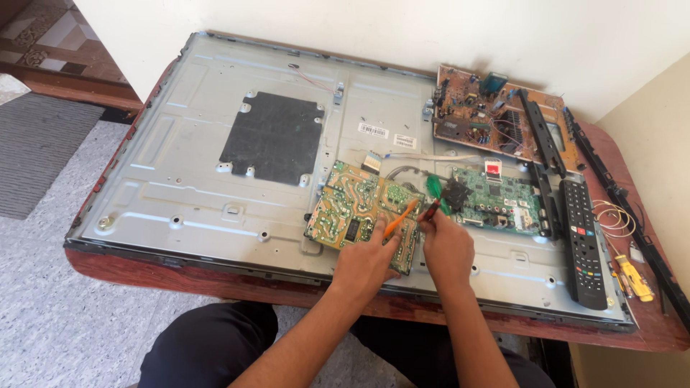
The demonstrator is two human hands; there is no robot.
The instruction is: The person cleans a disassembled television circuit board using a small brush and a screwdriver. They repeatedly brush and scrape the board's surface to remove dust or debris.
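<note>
While the green circuit board (363, 214) lies solder side up on the grey metal back panel (187, 151) of the flat screen, near its front edge, I work at the board's right end with both hands. My left hand (366, 262) rests on the board, its fingers closed around an orange tool (399, 218) that slants up toward the right. My right hand (447, 248) sits just beside it, fingers pinched on a thin red-tipped tool (430, 210) whose point meets the board's right edge. Just right of that lies a second green board (496, 201) with a black chip, and green wires (435, 188) curl between the two. Farther back on the right sits a brown board (496, 115). A black remote control (582, 244) lies along the panel's right side, and a yellow-handled screwdriver (635, 278) rests on the wooden table (215, 284) beyond it.
</note>
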